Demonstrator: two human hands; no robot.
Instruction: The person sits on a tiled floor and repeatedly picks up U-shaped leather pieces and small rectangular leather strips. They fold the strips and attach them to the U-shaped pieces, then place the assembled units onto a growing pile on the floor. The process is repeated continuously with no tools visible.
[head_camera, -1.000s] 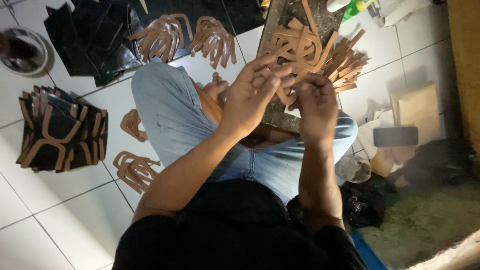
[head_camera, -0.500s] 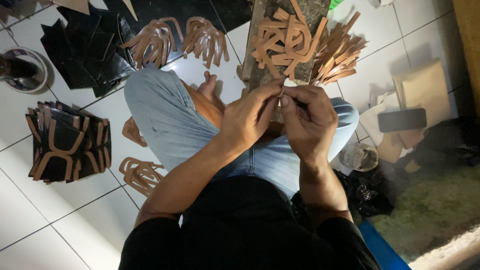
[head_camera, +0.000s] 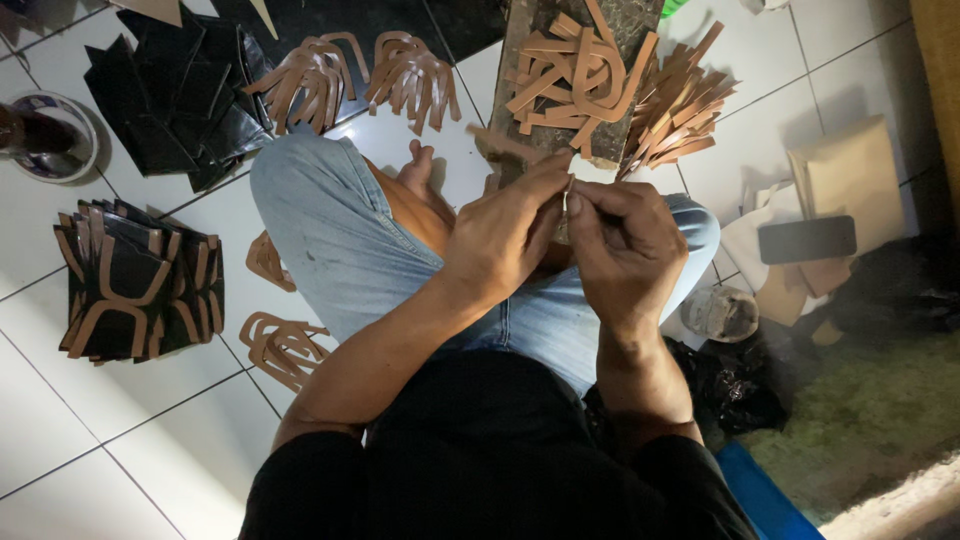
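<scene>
I sit cross-legged on white tiles in blue jeans (head_camera: 330, 230). My left hand (head_camera: 500, 235) and my right hand (head_camera: 625, 240) meet over my lap, fingertips pinched together. A tan strip (head_camera: 497, 146) sticks out past my left fingers, and both hands seem shut on it. The fingers hide most of it. A small pale edge shows between the thumbs. Just beyond my hands lies a dark board (head_camera: 520, 60) heaped with loose tan strips (head_camera: 575, 70).
More tan strips (head_camera: 680, 110) lie right of the board. Strap bundles (head_camera: 310, 75) and black sheets (head_camera: 170, 90) sit far left. A stack of black pieces with tan straps (head_camera: 140, 280) is at left. A phone (head_camera: 805, 240) lies on brown paper, with a small tin (head_camera: 720, 312) at right.
Both hands have come down from the heap of strips on the board toward my lap. They have drawn close together, fingertips now pinched at one spot.
</scene>
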